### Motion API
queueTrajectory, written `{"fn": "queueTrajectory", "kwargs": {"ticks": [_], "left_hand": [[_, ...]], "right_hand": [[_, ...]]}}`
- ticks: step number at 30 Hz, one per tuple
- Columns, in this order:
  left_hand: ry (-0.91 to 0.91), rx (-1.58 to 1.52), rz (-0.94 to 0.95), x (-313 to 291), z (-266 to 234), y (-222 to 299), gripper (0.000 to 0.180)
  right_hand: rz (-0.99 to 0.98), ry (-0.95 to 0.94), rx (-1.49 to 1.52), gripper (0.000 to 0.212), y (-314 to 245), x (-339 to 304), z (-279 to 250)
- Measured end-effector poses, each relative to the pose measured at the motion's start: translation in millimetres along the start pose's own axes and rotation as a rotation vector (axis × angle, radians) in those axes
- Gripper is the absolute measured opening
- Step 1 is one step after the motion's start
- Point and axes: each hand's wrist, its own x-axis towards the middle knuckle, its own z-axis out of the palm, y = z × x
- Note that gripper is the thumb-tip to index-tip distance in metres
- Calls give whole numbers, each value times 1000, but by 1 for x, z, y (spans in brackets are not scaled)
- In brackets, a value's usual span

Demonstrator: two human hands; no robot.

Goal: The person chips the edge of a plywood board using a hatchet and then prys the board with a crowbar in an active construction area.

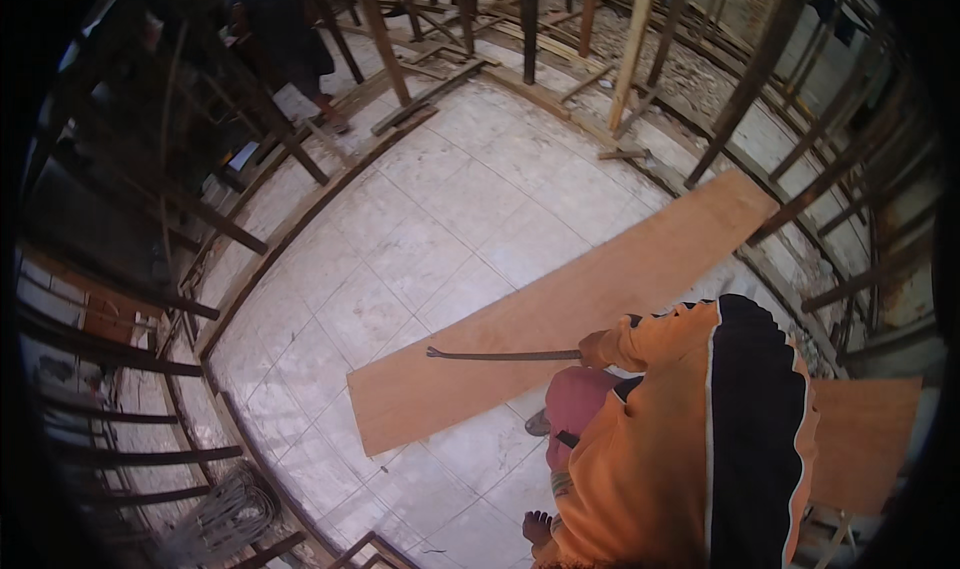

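Observation:
My right hand (pixel 594 350) is closed round one end of a dark metal crowbar (pixel 505 356). Pointing left, the bar reaches above a long plywood board (pixel 580 284), its forked tip near the board's left part; whether it touches cannot be seen. My right arm in its orange and black sleeve (pixel 665 439) bends across the right side. Low in the view, my left hand (pixel 537 526) appears small, with its fingers seemingly curled; anything inside them is hidden. A pink-clad knee (pixel 578 404) and a shoe (pixel 538 425) show beneath my right hand.
Pale floor tiles (pixel 450 209) lie under the board, bordered by timber strips. Wooden props (pixel 630 54) stand around the edge, with rubble behind. A coil of wire (pixel 225 519) lies lower left. Another plywood sheet (pixel 865 439) is at right. A person (pixel 280 39) stands far left.

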Motion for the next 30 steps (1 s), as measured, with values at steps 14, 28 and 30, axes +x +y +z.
{"fn": "queueTrajectory", "kwargs": {"ticks": [14, 28, 30], "left_hand": [[-619, 6, -337, -30, 293, 81, 94], [-467, -57, -284, 46, 336, 91, 28], [-434, -43, -223, 71, 341, 85, 30]], "right_hand": [[43, 163, 729, 34, 38, -164, 164], [65, 202, 642, 35, -23, 67, 273], [31, 218, 612, 37, -10, 105, 289]]}}
